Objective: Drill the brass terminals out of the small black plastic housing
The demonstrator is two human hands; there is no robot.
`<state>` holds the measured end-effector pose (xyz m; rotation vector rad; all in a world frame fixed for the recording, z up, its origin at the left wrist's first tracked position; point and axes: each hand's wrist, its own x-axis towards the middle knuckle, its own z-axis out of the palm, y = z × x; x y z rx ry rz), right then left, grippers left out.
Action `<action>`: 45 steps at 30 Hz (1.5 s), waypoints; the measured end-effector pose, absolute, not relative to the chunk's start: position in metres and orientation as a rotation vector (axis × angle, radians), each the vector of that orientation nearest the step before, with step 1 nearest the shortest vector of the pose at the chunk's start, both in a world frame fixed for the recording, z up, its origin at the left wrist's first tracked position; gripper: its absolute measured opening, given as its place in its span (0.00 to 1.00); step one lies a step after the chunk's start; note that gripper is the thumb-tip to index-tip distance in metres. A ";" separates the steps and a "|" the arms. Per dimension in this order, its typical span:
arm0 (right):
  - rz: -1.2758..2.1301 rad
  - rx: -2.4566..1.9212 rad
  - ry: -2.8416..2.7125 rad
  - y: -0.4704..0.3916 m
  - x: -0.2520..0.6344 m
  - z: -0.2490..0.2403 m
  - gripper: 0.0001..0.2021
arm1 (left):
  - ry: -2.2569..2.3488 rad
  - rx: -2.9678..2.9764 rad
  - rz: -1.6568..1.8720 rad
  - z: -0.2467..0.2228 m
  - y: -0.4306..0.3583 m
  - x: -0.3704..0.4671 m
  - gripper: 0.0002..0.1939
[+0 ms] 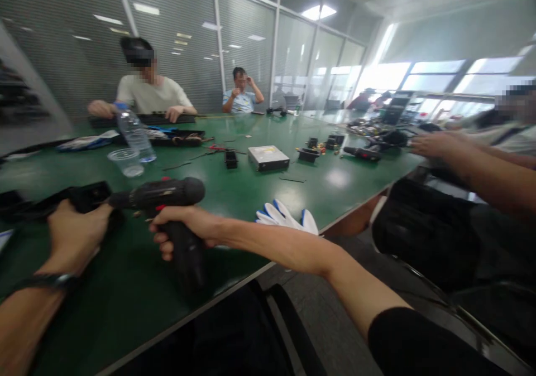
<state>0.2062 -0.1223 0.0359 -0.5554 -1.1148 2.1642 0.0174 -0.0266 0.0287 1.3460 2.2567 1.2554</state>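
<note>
My right hand [178, 228] is wrapped round the grip of a black cordless drill [167, 193], which lies level and points left. Under my left hand [79, 231], fingers curled round it, is a black plastic part [90, 194] on the green table. The drill's tip reaches the black part beside my left fingers; whether it touches a screw is too blurred to tell. A dark band circles my left wrist. White gloves [287, 217] with blue edges lie near the table's front edge, beyond my right forearm.
A water bottle [136, 133] and a clear plastic cup [128, 163] stand at the left. An optical disc drive [268, 158] and small black parts [309, 154] lie mid-table. Another drill [363, 153] is at the right. Co-workers sit across and to the right, near a black chair [427, 231].
</note>
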 end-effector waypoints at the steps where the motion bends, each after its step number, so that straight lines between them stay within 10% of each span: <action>1: 2.160 -0.556 -1.102 -0.125 0.206 0.036 0.06 | 2.098 1.411 1.446 0.024 -0.027 0.009 0.22; 11: 2.069 -0.683 -1.022 -0.138 0.199 0.043 0.06 | 1.430 1.561 1.767 -0.008 -0.006 -0.015 0.19; 45: 2.058 -0.602 -1.053 -0.136 0.203 0.038 0.07 | 1.391 1.507 1.707 -0.006 -0.010 -0.016 0.20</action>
